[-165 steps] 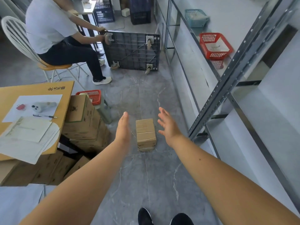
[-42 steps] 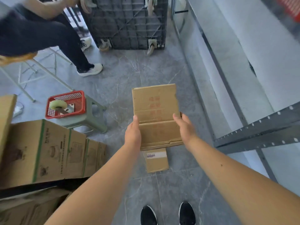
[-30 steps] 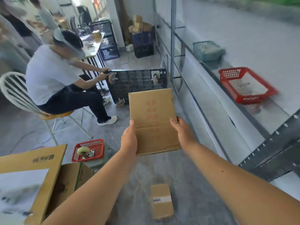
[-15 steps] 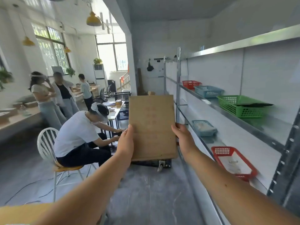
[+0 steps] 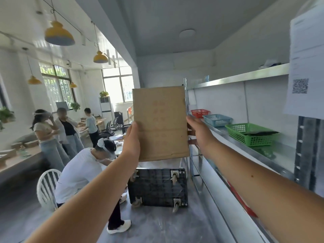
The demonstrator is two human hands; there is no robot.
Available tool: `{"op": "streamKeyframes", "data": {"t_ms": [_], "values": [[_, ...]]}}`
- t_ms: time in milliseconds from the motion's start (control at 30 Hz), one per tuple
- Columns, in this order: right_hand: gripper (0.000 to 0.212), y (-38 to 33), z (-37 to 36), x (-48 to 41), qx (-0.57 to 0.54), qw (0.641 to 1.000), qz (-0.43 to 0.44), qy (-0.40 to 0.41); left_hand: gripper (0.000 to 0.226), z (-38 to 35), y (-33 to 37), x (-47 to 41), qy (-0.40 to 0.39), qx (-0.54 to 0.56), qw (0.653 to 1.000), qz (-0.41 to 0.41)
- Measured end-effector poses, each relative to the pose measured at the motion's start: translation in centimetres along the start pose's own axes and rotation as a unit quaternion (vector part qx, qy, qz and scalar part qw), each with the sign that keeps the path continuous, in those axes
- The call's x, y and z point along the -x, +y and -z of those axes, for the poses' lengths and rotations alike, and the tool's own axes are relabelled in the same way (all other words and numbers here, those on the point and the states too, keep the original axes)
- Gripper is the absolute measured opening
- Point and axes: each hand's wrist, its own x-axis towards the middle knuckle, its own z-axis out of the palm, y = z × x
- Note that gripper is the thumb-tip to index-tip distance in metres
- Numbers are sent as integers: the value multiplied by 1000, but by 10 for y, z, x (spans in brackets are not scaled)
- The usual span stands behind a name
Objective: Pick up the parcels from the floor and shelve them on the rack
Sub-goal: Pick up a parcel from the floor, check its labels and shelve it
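The parcel [image 5: 160,122], clamped between left hand [image 5: 131,143] and right hand [image 5: 199,133] with fingers closed on its edges, should swing right, level, onto the rack [image 5: 273,156] shelf beside the green basket [image 5: 249,133].

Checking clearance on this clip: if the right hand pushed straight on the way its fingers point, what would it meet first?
The parcel: the right hand already presses its right edge, fingers aimed leftward behind it.

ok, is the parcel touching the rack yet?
Cannot tell. In the head view the parcel, held by the left hand and right hand, overlaps the rack upright; depth is unclear.
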Motion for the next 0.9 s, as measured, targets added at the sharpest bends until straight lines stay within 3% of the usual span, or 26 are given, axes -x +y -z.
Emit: {"op": "streamKeyframes", "data": {"t_ms": [100,200,367,567,900], "values": [[34,-12,3,-4,3,1000,5,-4,75,0,9,1,8,9,1000,8],[39,-19,5,-6,-13,1000,-13,-12,62,0,18,5,36,39,998,23],[57,-26,8,-10,-29,999,-41,-18,56,6,29,7,-30,82,996,24],[55,-31,9,-19,-43,998,-52,0,58,10,35,4,-42,115,992,17],[51,-18,6,-25,-51,997,-48,19,29,15,32,11,-64,70,995,16]]}}
